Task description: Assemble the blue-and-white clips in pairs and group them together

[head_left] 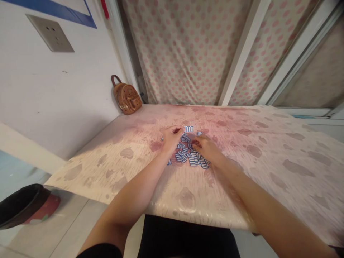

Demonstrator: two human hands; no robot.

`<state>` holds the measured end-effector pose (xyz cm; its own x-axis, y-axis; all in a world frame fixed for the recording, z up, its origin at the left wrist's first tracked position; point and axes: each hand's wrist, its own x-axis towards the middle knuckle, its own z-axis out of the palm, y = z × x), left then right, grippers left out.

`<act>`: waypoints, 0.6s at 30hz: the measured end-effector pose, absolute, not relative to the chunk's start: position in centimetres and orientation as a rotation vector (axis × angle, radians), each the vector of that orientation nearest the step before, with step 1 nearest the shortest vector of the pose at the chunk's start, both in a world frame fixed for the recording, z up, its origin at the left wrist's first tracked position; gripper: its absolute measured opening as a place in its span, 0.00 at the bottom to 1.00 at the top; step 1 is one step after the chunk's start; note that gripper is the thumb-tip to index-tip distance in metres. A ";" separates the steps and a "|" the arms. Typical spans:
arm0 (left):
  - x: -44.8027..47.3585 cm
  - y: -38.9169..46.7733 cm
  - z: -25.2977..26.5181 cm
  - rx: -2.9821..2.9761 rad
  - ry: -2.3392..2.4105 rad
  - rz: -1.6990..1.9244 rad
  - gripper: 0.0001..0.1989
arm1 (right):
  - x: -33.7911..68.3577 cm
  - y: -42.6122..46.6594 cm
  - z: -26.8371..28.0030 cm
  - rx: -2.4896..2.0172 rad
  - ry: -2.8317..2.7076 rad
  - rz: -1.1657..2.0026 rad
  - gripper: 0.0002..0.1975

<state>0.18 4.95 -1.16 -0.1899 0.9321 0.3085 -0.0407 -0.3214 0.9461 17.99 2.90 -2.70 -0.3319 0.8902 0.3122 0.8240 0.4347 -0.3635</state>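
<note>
Small flat blue-and-white pieces [192,157] lie in a loose, overlapping pile on the table; their exact kind is too small to make out. Beyond the pile, several of them stand side by side in a short straight row [189,129]. My left hand [171,137] is at the left end of that row, thumb and fingers closed in a pinch at its end piece. Over the right part of the pile, my right hand [204,146] has its fingers curled together; whatever they hold is hidden. One piece [199,133] lies just beyond the right hand.
A patterned pinkish cover spreads over the table [129,168]. At the far left corner a small brown backpack [128,97] leans by the wall. A dark-rimmed bin [29,206] stands on the floor at left. Curtained glass doors [188,53] close off the far side.
</note>
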 end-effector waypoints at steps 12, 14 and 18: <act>0.2 5.0 -1.4 1.341 1.159 1.580 0.03 | 17.9 3.3 -3.2 -1.356 -2.212 0.198 0.05; 0.3 5.0 -1.5 1.352 1.164 1.582 0.03 | 17.7 3.0 -3.1 -1.344 -2.202 0.223 0.05; 0.3 5.0 -1.7 1.386 1.173 1.597 0.03 | 17.5 2.6 -2.5 -1.299 -2.123 0.308 0.06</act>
<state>0.29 5.01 -1.74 -0.1746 0.9237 0.3410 0.0492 -0.3377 0.9400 17.46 2.60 -2.48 -0.3214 0.8646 0.3862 0.7190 0.4882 -0.4946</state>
